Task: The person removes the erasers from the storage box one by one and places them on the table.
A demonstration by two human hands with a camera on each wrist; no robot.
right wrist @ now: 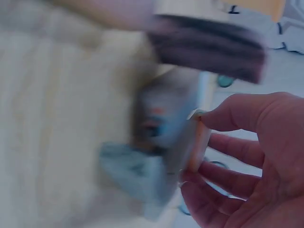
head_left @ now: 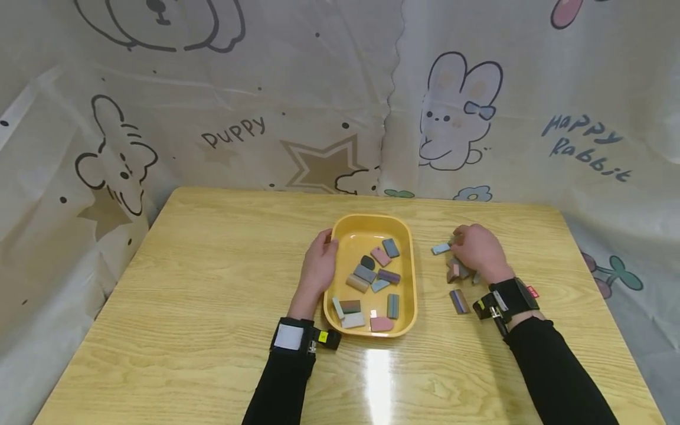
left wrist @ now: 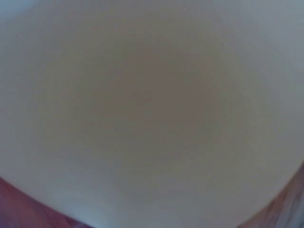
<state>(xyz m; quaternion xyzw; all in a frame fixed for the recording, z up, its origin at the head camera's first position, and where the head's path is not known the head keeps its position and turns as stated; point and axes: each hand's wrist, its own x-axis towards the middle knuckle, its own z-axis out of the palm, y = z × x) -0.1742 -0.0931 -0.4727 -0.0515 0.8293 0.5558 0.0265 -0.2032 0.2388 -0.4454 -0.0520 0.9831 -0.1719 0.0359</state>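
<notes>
My left hand grips the left rim of a yellow tray, thumb at the rim's top. Several small wooden blocks lie scattered in the tray, among them a pink block and a dark blue-grey one. Right of the tray, my right hand is over a small pile of blocks. In the right wrist view its thumb and fingers pinch a thin block by the ends. Beside the fingertips lies a light blue block. The left wrist view is a blurred pale surface.
Under the right hand are a brownish block and others, partly covered. A striped block lies nearer me, by the right wrist. The wooden table runs back to a printed cloth hanging behind it.
</notes>
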